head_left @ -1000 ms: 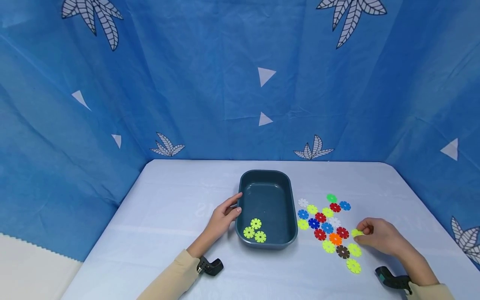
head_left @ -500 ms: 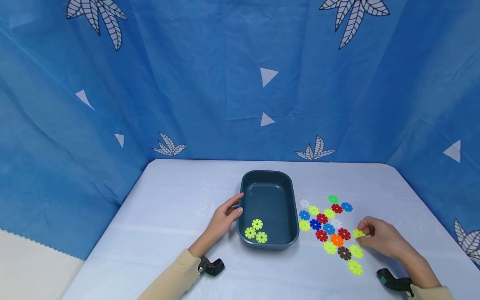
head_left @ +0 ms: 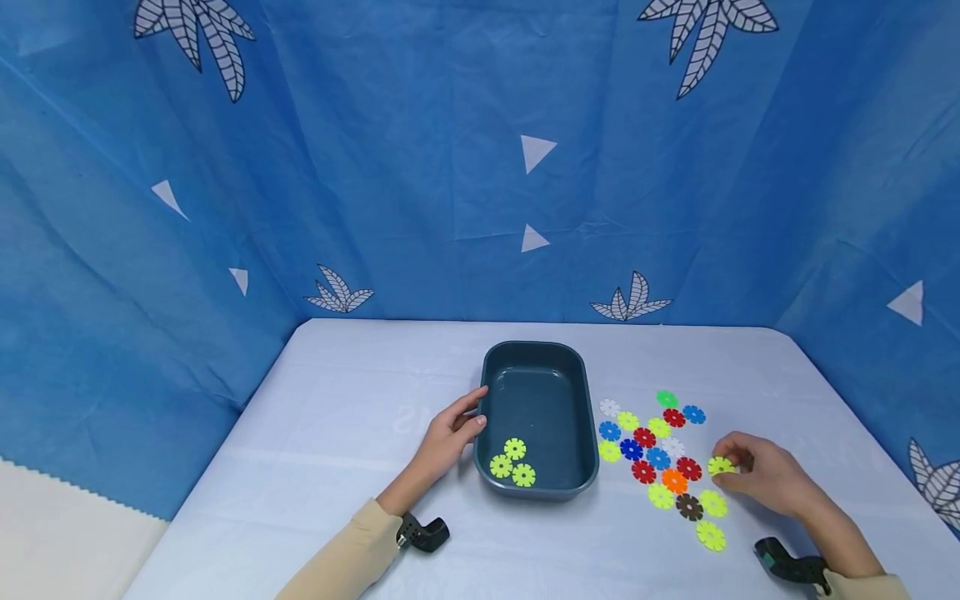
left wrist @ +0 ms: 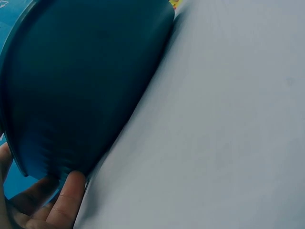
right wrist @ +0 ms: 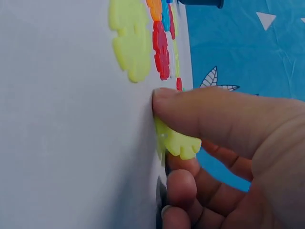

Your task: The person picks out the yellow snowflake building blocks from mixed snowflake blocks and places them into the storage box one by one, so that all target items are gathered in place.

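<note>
A dark blue-green plastic tub [head_left: 536, 400] stands mid-table with 3 yellow-green snowflake discs [head_left: 514, 463] at its near end. My left hand [head_left: 444, 437] holds the tub's left side, fingertips at the rim and against the outer wall [left wrist: 90, 95]. On the right, my right hand [head_left: 761, 475] pinches a yellow-green snowflake disc [head_left: 721, 465] between thumb and fingers, close to the table. The right wrist view shows this disc [right wrist: 182, 144] partly hidden by the thumb. Several snowflake discs [head_left: 674, 481] in red, blue, white, orange, brown, green and yellow-green lie flat between tub and right hand.
The white-covered table [head_left: 345, 383] ends at a blue cloth backdrop [head_left: 390, 167] with leaf prints behind and at the sides. Black wrist cameras [head_left: 426, 534] are strapped to both wrists.
The yellow-green disc in my right fingers has tilted a little and shows more of its face. The left hand and tub stay in place; the head view has shifted slightly.
</note>
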### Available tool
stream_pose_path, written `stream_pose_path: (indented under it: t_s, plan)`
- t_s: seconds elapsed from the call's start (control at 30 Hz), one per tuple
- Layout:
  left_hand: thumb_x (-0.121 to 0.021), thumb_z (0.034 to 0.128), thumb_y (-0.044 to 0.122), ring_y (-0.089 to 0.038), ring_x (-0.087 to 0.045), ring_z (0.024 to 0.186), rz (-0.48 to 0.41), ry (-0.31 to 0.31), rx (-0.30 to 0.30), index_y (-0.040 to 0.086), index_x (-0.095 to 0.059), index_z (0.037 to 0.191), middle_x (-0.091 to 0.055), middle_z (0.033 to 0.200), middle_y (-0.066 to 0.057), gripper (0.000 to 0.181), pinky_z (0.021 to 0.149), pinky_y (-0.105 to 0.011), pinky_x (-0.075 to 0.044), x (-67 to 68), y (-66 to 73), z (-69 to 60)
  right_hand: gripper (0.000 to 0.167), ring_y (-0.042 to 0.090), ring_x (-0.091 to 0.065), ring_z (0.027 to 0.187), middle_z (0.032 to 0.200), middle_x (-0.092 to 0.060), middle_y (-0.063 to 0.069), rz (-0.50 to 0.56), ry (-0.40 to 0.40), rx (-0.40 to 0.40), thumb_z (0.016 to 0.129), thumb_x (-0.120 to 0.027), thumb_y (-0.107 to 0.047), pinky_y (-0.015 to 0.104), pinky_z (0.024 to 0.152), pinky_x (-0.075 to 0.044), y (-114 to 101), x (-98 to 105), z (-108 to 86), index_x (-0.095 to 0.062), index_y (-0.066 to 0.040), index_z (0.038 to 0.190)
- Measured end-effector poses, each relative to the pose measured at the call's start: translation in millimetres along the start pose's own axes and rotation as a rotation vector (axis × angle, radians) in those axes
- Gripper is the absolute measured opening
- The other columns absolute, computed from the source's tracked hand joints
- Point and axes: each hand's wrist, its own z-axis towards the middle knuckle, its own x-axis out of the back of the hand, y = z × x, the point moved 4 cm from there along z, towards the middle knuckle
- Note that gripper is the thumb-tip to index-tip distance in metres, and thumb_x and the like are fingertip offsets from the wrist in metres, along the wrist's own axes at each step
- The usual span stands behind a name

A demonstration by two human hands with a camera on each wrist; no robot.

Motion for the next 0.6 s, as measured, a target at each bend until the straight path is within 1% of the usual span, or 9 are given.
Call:
stream_pose_path:
  t_s: [0.17, 0.3, 0.4, 0.6]
  plan:
    - [-0.058, 0.1039, 0.017, -0.037, -0.063, 0.126, 0.007, 0.001, 0.009, 0.017, -0.051, 0.151, -0.052, 0.152, -0.021, 0.048, 0.09, -0.032, -0.061, 0.1, 0.1, -0.3, 0.032, 0.02, -0.05, 0.083, 0.086, -0.058, 0.005, 0.01, 0.001, 0.012, 0.084, -0.081, -0.012, 0.021, 0.059, -0.043, 1.5, 2.3, -0.2, -0.07, 0.0, 0.111]
    - [-0.058, 0.1039, 0.017, -0.037, -0.063, 0.126, 0.005, 0.001, 0.01, 0.017, -0.05, 0.151, -0.052, 0.152, -0.021, 0.048, 0.09, -0.031, -0.061, 0.1, 1.1, -0.2, 0.028, 0.019, -0.053, 0.082, 0.095, -0.068, 0.009, 0.039, -0.007, 0.01, 0.089, -0.074, -0.008, 0.02, 0.059, -0.049, 3.0, 3.6, -0.2, -0.072, 0.002, 0.116]
    - [-0.058, 0.1038, 0.017, -0.038, -0.063, 0.126, 0.008, 0.001, 0.003, 0.015, -0.05, 0.152, -0.052, 0.151, -0.022, 0.049, 0.089, -0.031, -0.061, 0.0, 2.2, -0.4, 0.028, 0.018, -0.055, 0.079, 0.1, -0.072, 0.011, 0.084, -0.022, -0.005, 0.093, -0.069, -0.006, 0.022, 0.06, -0.053, 4.7, 3.9, -0.1, -0.071, 0.005, 0.119]
    - [-0.058, 0.1038, 0.017, -0.039, -0.063, 0.126, 0.015, 0.0, -0.002, 0.013, -0.049, 0.152, -0.052, 0.151, -0.023, 0.049, 0.09, -0.031, -0.062, -0.2, 2.8, -0.7, 0.032, 0.014, -0.062, 0.075, 0.101, -0.072, 0.013, 0.202, -0.036, -0.048, 0.097, -0.063, -0.004, 0.021, 0.065, -0.059, 6.8, 5.0, -0.2, -0.065, 0.011, 0.125]
